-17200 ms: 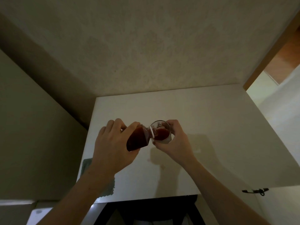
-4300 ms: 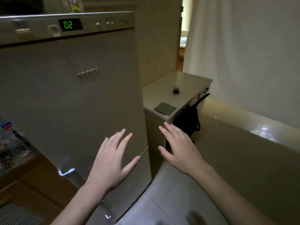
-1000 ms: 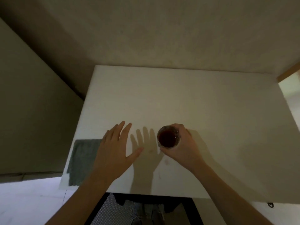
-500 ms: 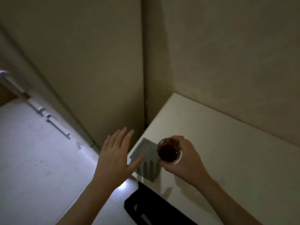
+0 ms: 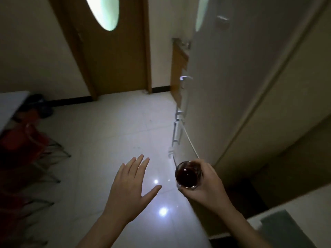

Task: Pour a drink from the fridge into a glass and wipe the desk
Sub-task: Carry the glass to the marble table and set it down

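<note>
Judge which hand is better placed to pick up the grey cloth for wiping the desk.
Left, probably. The left hand is open and empty, while the right hand holds the clear glass of dark red drink. The grey cloth lies on the white desk, nearer the right side.

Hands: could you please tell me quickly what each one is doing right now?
Left hand: open, fingers spread, holding nothing.
Right hand: closed around a glass of dark red drink.

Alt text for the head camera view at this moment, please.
The right hand holds a glass of dark drink over a glossy tiled floor, while the left hand hovers open and empty. A fridge stands at right, a wooden door ahead, and a grey cloth lies on the desk corner.
</note>
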